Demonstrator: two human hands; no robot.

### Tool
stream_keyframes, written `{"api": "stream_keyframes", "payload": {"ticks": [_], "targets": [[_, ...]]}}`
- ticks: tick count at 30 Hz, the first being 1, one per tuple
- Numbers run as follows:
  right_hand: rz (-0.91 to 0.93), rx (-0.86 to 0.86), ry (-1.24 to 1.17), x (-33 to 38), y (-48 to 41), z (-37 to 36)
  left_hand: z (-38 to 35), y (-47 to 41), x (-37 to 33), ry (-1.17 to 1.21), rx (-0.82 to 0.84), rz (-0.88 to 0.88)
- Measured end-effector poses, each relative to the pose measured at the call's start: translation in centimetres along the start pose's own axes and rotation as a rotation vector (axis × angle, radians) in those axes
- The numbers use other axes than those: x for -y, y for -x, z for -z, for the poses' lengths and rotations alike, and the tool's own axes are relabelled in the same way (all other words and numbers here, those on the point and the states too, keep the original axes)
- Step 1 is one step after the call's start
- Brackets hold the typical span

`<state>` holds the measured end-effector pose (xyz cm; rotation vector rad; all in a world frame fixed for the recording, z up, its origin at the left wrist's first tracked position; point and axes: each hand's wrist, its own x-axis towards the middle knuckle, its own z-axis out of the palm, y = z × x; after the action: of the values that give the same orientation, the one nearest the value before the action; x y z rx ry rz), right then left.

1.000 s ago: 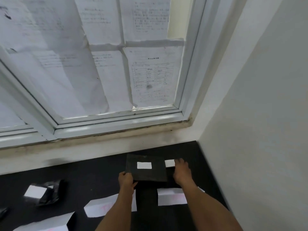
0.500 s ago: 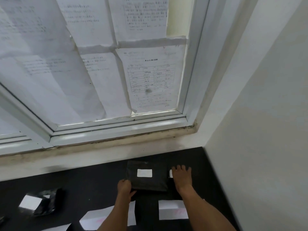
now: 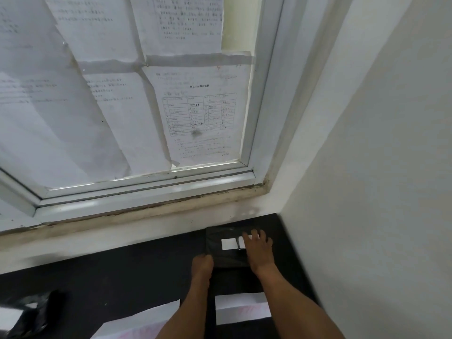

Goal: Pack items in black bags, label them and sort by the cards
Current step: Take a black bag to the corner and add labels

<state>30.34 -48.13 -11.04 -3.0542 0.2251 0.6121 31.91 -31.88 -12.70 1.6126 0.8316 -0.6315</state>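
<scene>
A flat black bag point(image 3: 223, 256) with a white label point(image 3: 228, 243) lies on the black tabletop in the back right corner, under the window sill. My left hand point(image 3: 201, 265) has its fingers curled on the bag's near left corner. My right hand point(image 3: 259, 250) rests flat on the bag's right side with fingers spread, partly covering a second white label point(image 3: 241, 242). In front of the bag lies a white card point(image 3: 241, 308) with faint pink writing, and another white card point(image 3: 146, 321) sits left of my left arm.
Another crumpled black bag point(image 3: 27, 311) with a white label sits at the far left edge. A white wall point(image 3: 367, 216) bounds the table on the right. A window point(image 3: 122, 106) covered with printed sheets rises behind the sill.
The black bag has slid back and right toward the corner, over the second label. My right hand moved onto its right side. The view tilted upward.
</scene>
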Motion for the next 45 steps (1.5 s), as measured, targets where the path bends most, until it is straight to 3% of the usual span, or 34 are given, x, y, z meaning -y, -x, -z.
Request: {"api": "stream_keyframes", "payload": {"ticks": [10, 27, 37, 45], "targets": [[0.064, -0.017, 0.028, 0.6, -0.8, -1.4, -1.5, -0.3, 0.2, -0.016, 0.065, -0.008], [-0.037, -0.002, -0.083, 1.6, 0.6, -1.1, -0.2, 1.6, -0.3, -0.035, 0.181, 0.018], [0.008, -0.054, -0.126, 8.7, 5.7, 3.3, 11.0, 6.4, -2.0, -0.151, 0.061, -0.222], [0.113, -0.054, -0.239, 18.7, 12.1, 4.3, 23.1, 11.2, 1.0, -0.211, -0.076, -0.288]]}}
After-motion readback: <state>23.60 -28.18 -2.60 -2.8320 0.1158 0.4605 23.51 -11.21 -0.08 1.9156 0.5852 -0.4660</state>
